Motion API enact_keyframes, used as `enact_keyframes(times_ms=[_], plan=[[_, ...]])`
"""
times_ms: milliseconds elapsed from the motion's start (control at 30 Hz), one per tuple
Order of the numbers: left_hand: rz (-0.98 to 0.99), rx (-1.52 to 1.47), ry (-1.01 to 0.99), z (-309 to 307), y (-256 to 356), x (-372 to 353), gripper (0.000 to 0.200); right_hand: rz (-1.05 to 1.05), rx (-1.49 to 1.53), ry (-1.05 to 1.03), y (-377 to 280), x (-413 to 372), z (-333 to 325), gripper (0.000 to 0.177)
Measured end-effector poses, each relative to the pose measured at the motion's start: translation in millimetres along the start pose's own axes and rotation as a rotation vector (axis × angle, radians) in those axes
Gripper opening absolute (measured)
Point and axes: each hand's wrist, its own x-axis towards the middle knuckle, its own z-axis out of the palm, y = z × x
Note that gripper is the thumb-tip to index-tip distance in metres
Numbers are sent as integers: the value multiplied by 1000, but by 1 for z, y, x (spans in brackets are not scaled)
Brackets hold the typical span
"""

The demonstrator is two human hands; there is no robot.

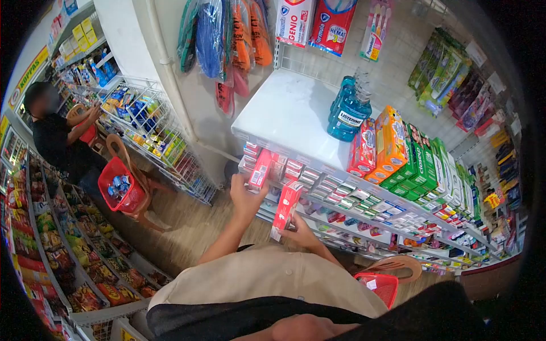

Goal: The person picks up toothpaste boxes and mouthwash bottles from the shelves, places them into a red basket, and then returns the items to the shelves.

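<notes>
My left hand is closed around a pinkish-red toothpaste box, whose barcode side faces up toward me. A longer red toothpaste box is gripped near its lower end by the fingers of my right hand. Both boxes are raised in front of the shelf, side by side and apart. Just beyond them, rows of small cartons fill the tier below the white shelf top. Small print on the held boxes is too blurred to read.
Listerine bottles and green Close Up boxes stand on the shelf top. Wrapped sandals hang behind. A red basket sits at my right, another basket on a chair at left. A person stands beyond it.
</notes>
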Motion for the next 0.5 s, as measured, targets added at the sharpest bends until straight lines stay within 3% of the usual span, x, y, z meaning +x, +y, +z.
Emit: enact_keyframes(times_ms=[200,400,500], plan=[[-43,-1,-22,-12,-6,-14,41,88,96,23,-17,-1,11,74],[76,-49,21,-21,-3,-21,37,45,49,28,-9,4,13,78],[-54,-155,-56,-26,10,-18,46,46,86,1,-7,7,13,78]])
